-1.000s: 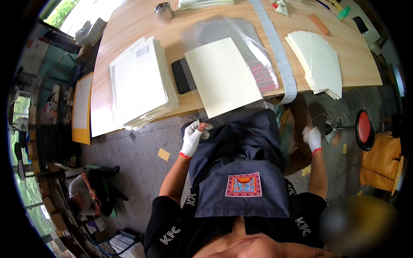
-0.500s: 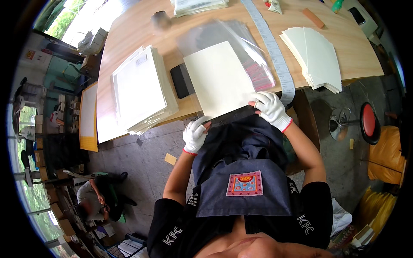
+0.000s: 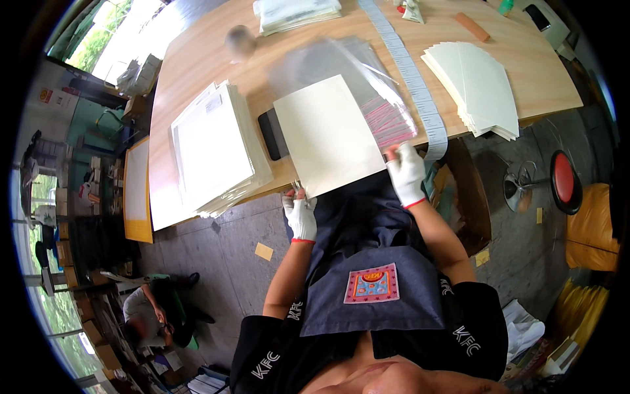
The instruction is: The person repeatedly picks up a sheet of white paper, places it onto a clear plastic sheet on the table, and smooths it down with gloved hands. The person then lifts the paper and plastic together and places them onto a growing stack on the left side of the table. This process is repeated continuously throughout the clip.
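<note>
**Partway along, by the look of it**

From my end, the wooden surface (image 3: 197,59) fills the view. By its near left corner stands a sleeved pile (image 3: 213,141), white sheets in clear plastic; I judge that share done. Toward the near right corner lies a fan of cream sheets (image 3: 472,82) that look bare, jutting a little past the near edge; I take those as left. I can't count either. Between them, clear sleeves (image 3: 308,59) lie flat, and one cream sheet (image 3: 331,134) lies over them, reaching the near edge. Whether it is inside a sleeve, I can't tell.

My left hand (image 3: 302,217) has curled fingers at the sheet's near left corner; my right hand (image 3: 407,174) is just beside its near right corner, fingertips blurred. I can't tell whether either grips anything.

Around me: a seated person (image 3: 161,308) well apart on the left, and an open box (image 3: 479,210) below the near edge. A printed strip (image 3: 417,85) crosses the surface and droops over the near edge, close to my right hand. A dark phone (image 3: 268,134), partly under clear plastic, crowds the sheet's left side. An orange block (image 3: 472,26) sits toward the far edge, out of the way.
</note>
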The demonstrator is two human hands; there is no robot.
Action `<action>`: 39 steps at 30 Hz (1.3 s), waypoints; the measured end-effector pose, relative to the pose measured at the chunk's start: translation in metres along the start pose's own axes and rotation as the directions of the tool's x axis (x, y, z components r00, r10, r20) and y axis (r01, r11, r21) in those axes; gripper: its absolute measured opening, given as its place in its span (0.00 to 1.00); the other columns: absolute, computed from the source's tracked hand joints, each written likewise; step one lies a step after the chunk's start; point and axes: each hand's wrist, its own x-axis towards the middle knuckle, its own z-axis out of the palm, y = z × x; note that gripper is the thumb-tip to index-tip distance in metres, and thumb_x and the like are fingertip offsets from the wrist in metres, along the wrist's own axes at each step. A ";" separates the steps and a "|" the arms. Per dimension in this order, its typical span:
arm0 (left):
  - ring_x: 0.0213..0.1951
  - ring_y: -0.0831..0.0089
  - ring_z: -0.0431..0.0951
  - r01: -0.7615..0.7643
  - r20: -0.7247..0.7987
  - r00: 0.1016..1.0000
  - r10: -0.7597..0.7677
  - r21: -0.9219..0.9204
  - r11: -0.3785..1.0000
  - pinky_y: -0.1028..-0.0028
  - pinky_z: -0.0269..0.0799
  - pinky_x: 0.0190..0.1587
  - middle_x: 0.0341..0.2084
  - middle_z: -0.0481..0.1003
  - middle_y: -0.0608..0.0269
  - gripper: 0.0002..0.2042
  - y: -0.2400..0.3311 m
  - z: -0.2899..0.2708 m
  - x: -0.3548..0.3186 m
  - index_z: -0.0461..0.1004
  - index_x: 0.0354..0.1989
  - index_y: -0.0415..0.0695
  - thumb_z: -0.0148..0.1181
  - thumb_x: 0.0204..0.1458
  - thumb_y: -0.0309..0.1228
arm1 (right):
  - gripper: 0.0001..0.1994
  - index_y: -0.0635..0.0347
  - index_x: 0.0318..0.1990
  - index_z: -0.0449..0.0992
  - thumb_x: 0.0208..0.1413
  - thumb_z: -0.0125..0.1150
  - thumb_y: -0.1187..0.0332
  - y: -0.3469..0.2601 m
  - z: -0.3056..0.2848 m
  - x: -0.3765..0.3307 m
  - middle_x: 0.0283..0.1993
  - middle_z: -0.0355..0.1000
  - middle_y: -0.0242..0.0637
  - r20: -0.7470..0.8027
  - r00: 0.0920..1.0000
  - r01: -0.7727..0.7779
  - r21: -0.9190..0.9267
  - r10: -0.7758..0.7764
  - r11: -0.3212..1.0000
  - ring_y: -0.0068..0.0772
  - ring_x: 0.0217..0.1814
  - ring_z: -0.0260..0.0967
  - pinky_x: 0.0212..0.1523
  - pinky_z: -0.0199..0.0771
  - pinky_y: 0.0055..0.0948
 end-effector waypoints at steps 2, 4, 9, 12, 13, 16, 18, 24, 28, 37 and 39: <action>0.28 0.75 0.72 0.138 0.230 0.967 -0.108 -0.123 0.983 0.74 0.71 0.30 0.30 0.71 0.65 0.08 -0.006 -0.012 0.008 0.66 0.41 0.44 0.53 0.55 0.31 | 0.04 0.53 0.27 0.70 0.43 0.59 0.71 -0.033 0.002 -0.003 0.25 0.71 0.35 0.003 0.930 0.367 0.049 -0.368 0.929 0.38 0.27 0.70 0.28 0.67 0.35; 0.29 0.72 0.73 0.289 0.330 0.915 -0.235 -0.126 0.949 0.71 0.72 0.32 0.32 0.72 0.63 0.10 -0.006 -0.007 0.006 0.66 0.43 0.42 0.50 0.56 0.32 | 0.16 0.50 0.37 0.72 0.38 0.66 0.64 -0.056 0.013 -0.026 0.39 0.70 0.31 0.339 0.763 0.531 0.159 -0.551 0.833 0.34 0.42 0.68 0.44 0.66 0.37; 0.30 0.71 0.74 0.251 0.362 0.911 -0.197 -0.109 0.962 0.70 0.72 0.34 0.32 0.73 0.63 0.10 -0.009 0.007 0.001 0.67 0.43 0.42 0.50 0.57 0.34 | 0.21 0.52 0.46 0.70 0.42 0.64 0.59 -0.036 0.029 -0.021 0.52 0.66 0.35 0.396 0.707 0.485 0.331 -0.585 0.810 0.41 0.54 0.62 0.54 0.62 0.39; 0.28 0.76 0.68 0.326 0.443 0.873 -0.204 -0.218 0.920 0.78 0.68 0.30 0.34 0.71 0.68 0.13 -0.017 -0.008 0.010 0.66 0.48 0.44 0.45 0.59 0.37 | 0.09 0.56 0.36 0.74 0.45 0.61 0.69 0.008 0.002 0.000 0.38 0.71 0.36 0.034 0.944 0.309 0.249 -0.328 0.918 0.43 0.42 0.68 0.44 0.67 0.35; 0.29 0.76 0.69 0.332 0.381 0.898 -0.220 -0.259 0.907 0.78 0.69 0.31 0.35 0.72 0.67 0.13 -0.020 -0.009 0.006 0.66 0.48 0.45 0.45 0.59 0.37 | 0.07 0.58 0.36 0.74 0.50 0.56 0.68 0.023 -0.016 0.001 0.38 0.71 0.38 -0.064 0.977 0.211 0.101 -0.206 0.972 0.41 0.41 0.68 0.43 0.67 0.34; 0.28 0.70 0.71 0.442 0.194 0.895 -0.402 -0.266 0.857 0.73 0.70 0.31 0.34 0.73 0.59 0.11 -0.031 -0.003 -0.002 0.67 0.42 0.43 0.46 0.58 0.37 | 0.13 0.62 0.44 0.69 0.52 0.53 0.67 0.080 -0.039 -0.011 0.47 0.66 0.45 -0.191 0.844 -0.362 0.485 0.501 0.796 0.45 0.43 0.67 0.47 0.66 0.35; 0.28 0.68 0.71 0.595 0.182 0.794 -0.580 -0.040 0.803 0.72 0.70 0.32 0.35 0.73 0.57 0.11 -0.061 -0.022 0.006 0.67 0.43 0.44 0.44 0.59 0.37 | 0.17 0.62 0.46 0.67 0.47 0.55 0.68 0.129 -0.046 -0.016 0.48 0.67 0.44 -0.189 0.924 -0.365 -0.172 0.334 0.915 0.44 0.48 0.66 0.47 0.65 0.33; 0.29 0.73 0.74 0.387 0.548 0.546 -0.634 0.506 0.771 0.72 0.72 0.35 0.47 0.71 0.55 0.20 -0.052 0.075 -0.036 0.63 0.53 0.42 0.50 0.56 0.41 | 0.08 0.63 0.34 0.68 0.45 0.58 0.73 0.199 -0.063 -0.043 0.40 0.71 0.40 0.379 0.806 -0.540 0.159 0.454 0.827 0.25 0.32 0.66 0.36 0.65 0.25; 0.23 0.77 0.73 0.314 0.549 0.463 -0.696 0.632 0.708 0.76 0.73 0.29 0.49 0.70 0.57 0.24 -0.060 0.127 -0.055 0.61 0.56 0.43 0.53 0.54 0.41 | 0.10 0.61 0.27 0.64 0.42 0.61 0.77 0.111 -0.111 -0.033 0.43 0.75 0.36 0.310 0.922 -0.322 0.273 0.234 0.907 0.20 0.30 0.63 0.34 0.64 0.21; 0.12 0.77 0.67 0.388 0.539 0.376 -0.754 0.648 0.656 0.78 0.66 0.16 0.18 0.68 0.64 0.07 -0.082 0.177 -0.086 0.65 0.37 0.41 0.52 0.51 0.28 | 0.12 0.55 0.22 0.74 0.24 0.70 0.71 0.044 -0.160 -0.019 0.38 0.68 0.34 0.138 0.902 0.425 -0.122 -0.409 0.897 0.43 0.43 0.66 0.48 0.64 0.43; 0.12 0.78 0.67 0.485 0.490 0.391 -0.779 0.609 0.627 0.78 0.65 0.15 0.19 0.69 0.64 0.07 -0.088 0.171 -0.082 0.66 0.37 0.41 0.51 0.52 0.28 | 0.12 0.57 0.22 0.74 0.23 0.69 0.71 0.031 -0.159 -0.017 0.39 0.69 0.36 0.111 0.889 0.451 -0.038 -0.445 0.892 0.44 0.44 0.65 0.47 0.65 0.42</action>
